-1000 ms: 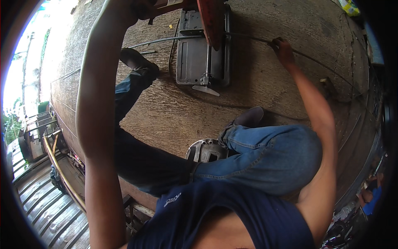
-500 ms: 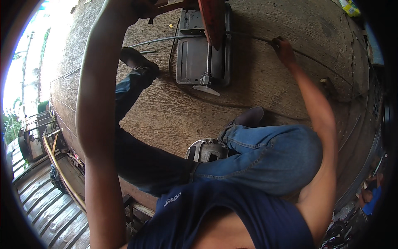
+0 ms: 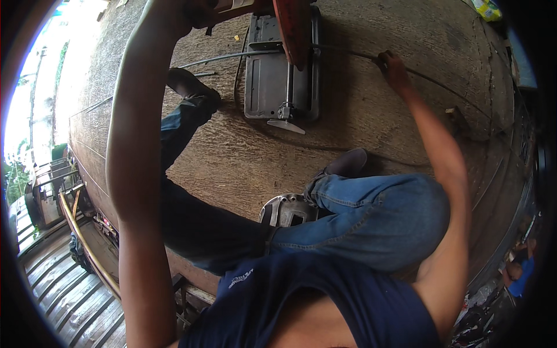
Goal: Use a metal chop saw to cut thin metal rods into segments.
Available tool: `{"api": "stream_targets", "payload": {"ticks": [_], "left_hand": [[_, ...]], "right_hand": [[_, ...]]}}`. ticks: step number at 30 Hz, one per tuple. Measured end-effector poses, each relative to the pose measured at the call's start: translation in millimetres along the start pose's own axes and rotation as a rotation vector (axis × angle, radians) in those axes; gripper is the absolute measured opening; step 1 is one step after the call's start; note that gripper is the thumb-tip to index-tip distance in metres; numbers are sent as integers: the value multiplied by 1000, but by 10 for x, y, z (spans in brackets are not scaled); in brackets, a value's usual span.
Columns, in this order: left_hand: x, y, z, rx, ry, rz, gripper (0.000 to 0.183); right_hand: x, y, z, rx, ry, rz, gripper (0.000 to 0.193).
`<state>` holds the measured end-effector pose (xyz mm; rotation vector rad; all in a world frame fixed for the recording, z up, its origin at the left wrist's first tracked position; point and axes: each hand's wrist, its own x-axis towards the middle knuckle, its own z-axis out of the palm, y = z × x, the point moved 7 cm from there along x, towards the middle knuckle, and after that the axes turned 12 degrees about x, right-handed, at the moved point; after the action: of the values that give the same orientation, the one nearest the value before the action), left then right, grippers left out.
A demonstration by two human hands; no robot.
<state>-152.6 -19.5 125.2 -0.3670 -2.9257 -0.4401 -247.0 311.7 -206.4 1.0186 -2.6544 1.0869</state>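
Observation:
A cut-off saw with a dark base (image 3: 267, 87) stands on the floor in front of me, its red blade guard (image 3: 292, 35) above the base. A long thin metal rod (image 3: 226, 57) lies across the base, passing under the guard and out to both sides. At the upper edge, my left hand (image 3: 196, 13) is closed round the saw's handle (image 3: 237, 8); part of this hand is in shadow or out of view. To the right of the saw, my right hand (image 3: 395, 71) pinches the rod. The clamp screw with its flat handle (image 3: 286, 126) points toward me.
A welding mask (image 3: 283, 210) lies between my legs. A dark cable (image 3: 278, 139) curves over the floor, and a small block (image 3: 457, 119) sits to the right. At far right a person in blue (image 3: 522, 277) is nearby. A railing (image 3: 87, 232) runs at left.
The whole view has shifted very slightly. Both hands, the saw and the rod keep the same places relative to each other.

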Motion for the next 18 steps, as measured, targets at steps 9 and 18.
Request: {"api": "stream_targets", "payload": {"ticks": [9,18], "left_hand": [[-64,-614,282,-752,-56,-636,20],[10,-295,321,-1206,-63,-316,29]], "right_hand": [[-231,-577,-370,-38,-261,95,23],[-389,-988,-1232,-194,-305,59,28]]}}
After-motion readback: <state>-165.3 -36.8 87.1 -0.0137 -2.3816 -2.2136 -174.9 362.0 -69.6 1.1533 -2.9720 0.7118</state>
